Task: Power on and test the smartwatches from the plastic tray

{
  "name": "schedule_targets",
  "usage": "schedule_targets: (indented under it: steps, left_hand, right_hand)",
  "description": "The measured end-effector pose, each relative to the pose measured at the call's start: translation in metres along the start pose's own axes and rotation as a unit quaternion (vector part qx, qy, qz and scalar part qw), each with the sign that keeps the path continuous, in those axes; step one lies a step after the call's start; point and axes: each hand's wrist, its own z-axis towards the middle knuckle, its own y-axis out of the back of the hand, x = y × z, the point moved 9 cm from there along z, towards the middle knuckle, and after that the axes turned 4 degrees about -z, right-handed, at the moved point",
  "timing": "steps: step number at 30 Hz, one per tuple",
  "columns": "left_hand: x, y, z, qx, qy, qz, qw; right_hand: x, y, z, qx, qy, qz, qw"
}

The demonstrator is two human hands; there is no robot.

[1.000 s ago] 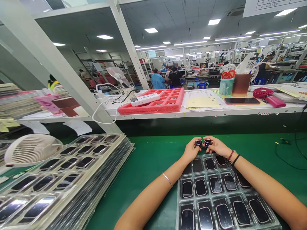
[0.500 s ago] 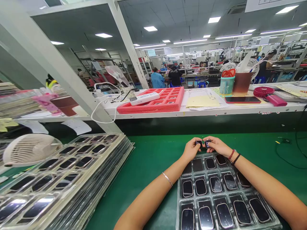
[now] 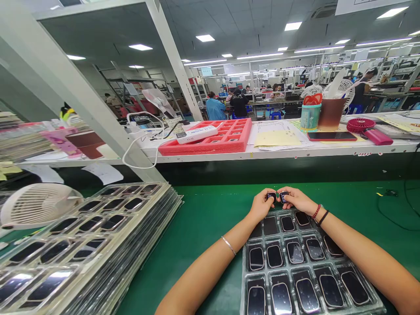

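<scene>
A small watch (image 3: 271, 197) is held by the left hand (image 3: 261, 204), tucked between thumb and fingers in a closed grip. A second watch (image 3: 283, 197) is held by the right hand (image 3: 298, 200), and its lit face is partly covered by the thumb. The two watches are kept side by side, with a narrow gap between them. Both are held over the green tabletop (image 3: 203, 218), near its far edge and right of the middle. It cannot be told if the tabletop is touched by the hands.

A clear tray (image 3: 282, 271) is set between the hands and the near edge of the tabletop. Rows of dark watches (image 3: 274, 256) are held in its slots, and part of its right side is hidden by the right arm. A silver bangle (image 3: 229, 245) is worn on the left arm.

A tall stack of trays (image 3: 141, 245) is piled by the left edge of the tabletop, and a white fan (image 3: 39, 203) is placed behind it. Past the far edge, a red foam tray (image 3: 203, 149), a phone (image 3: 331, 136) and a pink fan (image 3: 361, 125) are laid out on a white shelf (image 3: 295, 154).
</scene>
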Motion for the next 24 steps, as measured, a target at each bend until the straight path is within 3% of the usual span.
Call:
schedule_targets:
  steps: [15, 24]
  left_hand:
    - [-0.0021, -0.0008, -0.0011, 0.004, 0.003, 0.009, 1.000]
    - [-0.0077, 0.0031, -0.0012, -0.010, -0.031, 0.028, 0.999]
  right_hand:
    - [0.0012, -0.0007, -0.0006, 0.000, 0.006, -0.006, 1.000]
    - [0.0037, 0.0019, -0.0012, -0.014, 0.008, -0.014, 1.000]
